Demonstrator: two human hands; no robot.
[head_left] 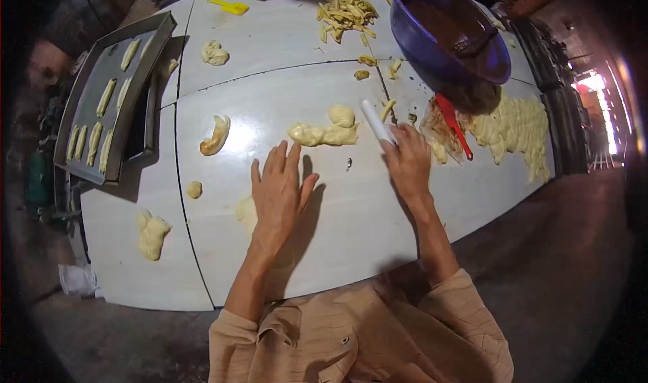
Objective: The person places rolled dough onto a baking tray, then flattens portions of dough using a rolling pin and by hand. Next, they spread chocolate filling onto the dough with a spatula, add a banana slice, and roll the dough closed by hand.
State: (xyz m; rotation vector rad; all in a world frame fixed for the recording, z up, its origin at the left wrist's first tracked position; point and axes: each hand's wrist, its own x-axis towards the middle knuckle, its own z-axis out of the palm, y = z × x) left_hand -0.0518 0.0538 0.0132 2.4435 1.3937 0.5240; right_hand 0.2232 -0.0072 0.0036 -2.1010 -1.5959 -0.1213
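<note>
The left hand (pixel 280 187) lies flat and released on the white bench (pixel 351 227). At its 2 o'clock, the right hand (pixel 407 161) grips a white scraper (pixel 375 121). A dough lump (pixel 324 133) sits at the left hand's 12 o'clock, a purple basin (pixel 445 28) beyond.

I take the dough lump (pixel 324 133) as my landmark. Below it the white tabletop (pixel 351 227) lies bare, so I can pass freely there. Left of it a curled dough piece (pixel 216 136) blocks. Right of it, a white scraper (pixel 375 121) and red spatula (pixel 453 123) crowd in. Beyond it, the blue bowl (pixel 432 48) and dough strips (pixel 345 11) stand in the way.
</note>
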